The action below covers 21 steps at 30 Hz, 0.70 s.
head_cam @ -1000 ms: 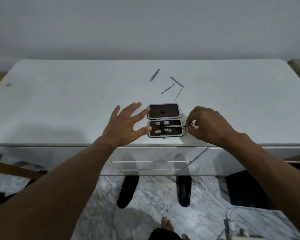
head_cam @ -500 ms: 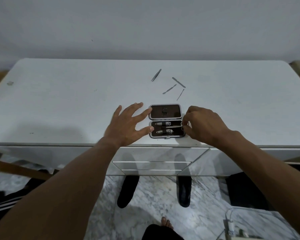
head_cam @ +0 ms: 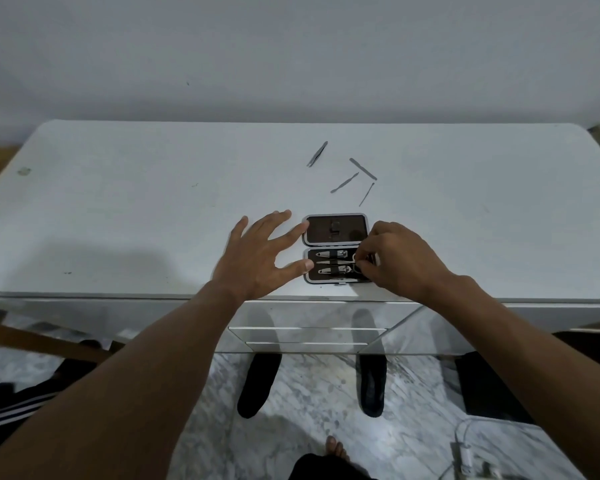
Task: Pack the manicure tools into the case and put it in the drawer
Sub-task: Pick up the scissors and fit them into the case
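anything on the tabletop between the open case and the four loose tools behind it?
Nothing visible. The four loose tools lie on bare tabletop just beyond the case. The left hand is spread at the case's left edge, and the right hand works at its right end; neither blocks that path.

My hands at the open manicure case (head_cam: 336,247) near the table's front edge

My left hand (head_cam: 257,259) lies spread flat on the white table (head_cam: 136,209), thumb tip touching the case's left edge; my right hand (head_cam: 400,259) pinches a small scissors (head_cam: 340,262) at its ring end, lying between two nail clippers (head_cam: 331,253) in the near half. Toward 12 o'clock from the case, four loose tools: tweezers (head_cam: 317,153), three thin sticks (head_cam: 362,169) just right of them
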Each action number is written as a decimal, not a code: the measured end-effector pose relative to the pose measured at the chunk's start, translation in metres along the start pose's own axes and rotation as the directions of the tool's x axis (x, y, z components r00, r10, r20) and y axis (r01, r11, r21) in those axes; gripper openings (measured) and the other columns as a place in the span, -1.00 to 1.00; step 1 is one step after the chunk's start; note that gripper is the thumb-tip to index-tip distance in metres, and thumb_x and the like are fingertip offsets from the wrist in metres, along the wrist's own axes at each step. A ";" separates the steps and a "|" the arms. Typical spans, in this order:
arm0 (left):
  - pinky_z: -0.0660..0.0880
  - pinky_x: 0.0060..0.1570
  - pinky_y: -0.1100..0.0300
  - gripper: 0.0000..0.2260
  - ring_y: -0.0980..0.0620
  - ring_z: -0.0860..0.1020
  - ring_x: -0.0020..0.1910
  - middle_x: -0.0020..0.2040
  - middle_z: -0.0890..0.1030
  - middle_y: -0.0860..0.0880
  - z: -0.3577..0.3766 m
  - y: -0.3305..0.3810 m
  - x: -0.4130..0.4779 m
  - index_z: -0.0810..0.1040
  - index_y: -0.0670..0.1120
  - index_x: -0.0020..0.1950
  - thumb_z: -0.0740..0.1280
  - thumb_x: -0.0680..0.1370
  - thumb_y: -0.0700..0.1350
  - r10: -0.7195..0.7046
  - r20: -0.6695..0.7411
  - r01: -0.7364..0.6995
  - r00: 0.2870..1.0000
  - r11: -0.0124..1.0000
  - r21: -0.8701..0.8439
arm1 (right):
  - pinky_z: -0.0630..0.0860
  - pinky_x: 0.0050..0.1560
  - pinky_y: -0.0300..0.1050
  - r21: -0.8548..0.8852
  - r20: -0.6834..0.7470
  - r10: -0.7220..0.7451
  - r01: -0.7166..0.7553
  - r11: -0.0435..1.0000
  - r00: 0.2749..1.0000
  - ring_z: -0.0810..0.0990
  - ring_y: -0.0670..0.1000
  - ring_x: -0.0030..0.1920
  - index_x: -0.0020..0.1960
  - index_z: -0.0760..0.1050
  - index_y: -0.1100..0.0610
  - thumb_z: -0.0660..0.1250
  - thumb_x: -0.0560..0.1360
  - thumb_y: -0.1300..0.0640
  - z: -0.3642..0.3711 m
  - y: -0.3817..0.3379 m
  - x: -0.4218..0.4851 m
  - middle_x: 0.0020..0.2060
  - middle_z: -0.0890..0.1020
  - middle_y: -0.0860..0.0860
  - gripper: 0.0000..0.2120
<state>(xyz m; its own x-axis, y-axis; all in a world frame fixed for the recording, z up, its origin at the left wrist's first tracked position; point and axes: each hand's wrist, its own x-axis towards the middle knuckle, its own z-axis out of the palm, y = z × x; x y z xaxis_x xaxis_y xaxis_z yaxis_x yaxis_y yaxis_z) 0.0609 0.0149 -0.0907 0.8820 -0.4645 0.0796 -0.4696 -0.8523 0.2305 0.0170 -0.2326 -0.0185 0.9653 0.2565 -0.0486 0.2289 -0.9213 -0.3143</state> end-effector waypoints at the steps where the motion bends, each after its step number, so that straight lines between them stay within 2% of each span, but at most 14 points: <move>1: -0.04 0.49 -0.16 -0.36 0.08 0.06 0.54 0.57 0.15 0.07 0.000 0.000 0.000 0.10 0.26 0.52 -0.07 0.49 0.46 0.000 -0.004 0.000 1.000 1.000 0.001 | 0.54 -0.12 0.02 0.009 -0.001 0.002 -0.002 1.000 1.000 0.54 0.11 -0.09 -0.13 0.67 0.10 0.33 0.44 0.14 0.000 0.000 0.000 -0.14 0.60 0.08 -0.86; 21: 0.00 0.48 -0.19 -0.37 0.06 0.09 0.54 0.56 0.17 0.06 -0.002 0.002 0.001 0.14 0.25 0.52 -0.06 0.50 0.45 -0.009 -0.014 0.009 1.000 1.000 -0.014 | 0.56 -0.12 0.02 0.048 0.010 -0.016 0.015 0.999 1.000 0.57 0.09 -0.12 -0.11 0.67 0.11 0.32 0.48 0.15 0.008 0.002 0.007 -0.14 0.64 0.06 -0.86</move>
<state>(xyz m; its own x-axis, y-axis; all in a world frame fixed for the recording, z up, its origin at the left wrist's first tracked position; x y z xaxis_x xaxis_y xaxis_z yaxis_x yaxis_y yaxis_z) 0.0604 0.0131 -0.0882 0.8866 -0.4535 0.0912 -0.4614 -0.8528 0.2448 0.0238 -0.2306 -0.0267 0.9604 0.2738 -0.0527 0.2374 -0.9022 -0.3600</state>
